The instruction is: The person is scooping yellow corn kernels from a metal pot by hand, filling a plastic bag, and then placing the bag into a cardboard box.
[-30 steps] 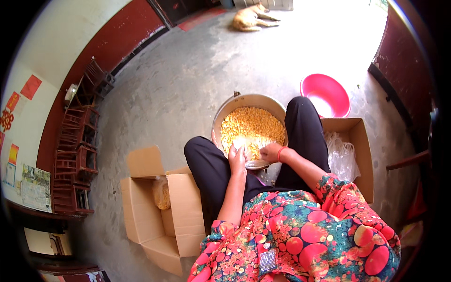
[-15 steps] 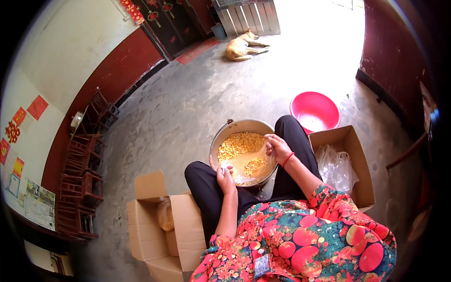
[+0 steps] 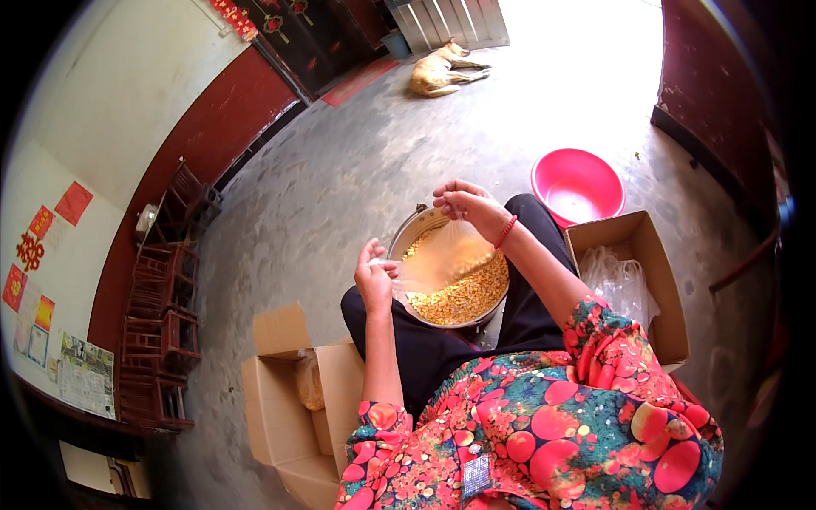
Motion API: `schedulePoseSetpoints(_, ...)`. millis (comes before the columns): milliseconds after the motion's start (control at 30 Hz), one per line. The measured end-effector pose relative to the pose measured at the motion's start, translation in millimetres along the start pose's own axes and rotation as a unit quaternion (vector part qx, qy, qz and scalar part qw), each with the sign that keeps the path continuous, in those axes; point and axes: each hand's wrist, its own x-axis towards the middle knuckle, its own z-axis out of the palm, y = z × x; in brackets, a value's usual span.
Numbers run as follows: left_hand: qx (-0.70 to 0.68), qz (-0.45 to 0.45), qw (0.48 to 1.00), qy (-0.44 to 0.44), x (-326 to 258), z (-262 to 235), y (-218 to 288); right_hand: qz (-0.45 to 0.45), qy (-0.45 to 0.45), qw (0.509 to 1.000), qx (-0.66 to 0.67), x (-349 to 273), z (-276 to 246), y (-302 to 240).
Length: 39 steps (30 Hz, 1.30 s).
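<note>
Left to right now: open cartons (image 3: 289,399) sit at seven o'clock, a filled bag inside. The left hand (image 3: 375,276) is up over the knee, fingers pinched shut on one edge of a clear bag (image 3: 442,255). That bag stretches across to two o'clock, where the right hand (image 3: 466,202) grips the opposite edge, fingers closed on it. So the film hangs between both sets of fingers, right above the pan (image 3: 450,285) of yellow kernels. Further right, a pink basin (image 3: 578,185) and a box (image 3: 633,285) of plastic.
</note>
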Motion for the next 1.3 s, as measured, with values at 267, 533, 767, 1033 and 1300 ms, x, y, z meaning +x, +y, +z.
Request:
schedulePoseSetpoints(267, -0.05, -0.039, 0.998, 0.01, -40.9, 27.7, -50.9, 0.013, 0.029, 0.995, -0.09, -39.7, -23.0, 42.7)
schedulePoseSetpoints(533, 0.071, -0.098, 0.965, -0.234, -78.7, 41.7, -152.0, 0.048, -0.083, 0.771, -0.629, -85.5, -36.6, 157.4)
schedulePoseSetpoints(767, -0.011, -0.199, 0.951, -0.235, -76.2, 37.0, -116.5, 0.213, -0.181, 0.669, -0.689, -80.9, -48.6, 162.8)
schedulePoseSetpoints(1033, 0.017, -0.237, 0.93, -0.282, -76.8, 48.3, -106.1, 0.229, -0.209, 0.641, -0.702, -73.6, -47.9, 167.5)
schedulePoseSetpoints(1300, 0.026, -0.269, 0.921, -0.28, -77.8, 36.4, -111.5, 0.218, -0.174, 0.7, -0.657, -84.8, -11.5, 136.5)
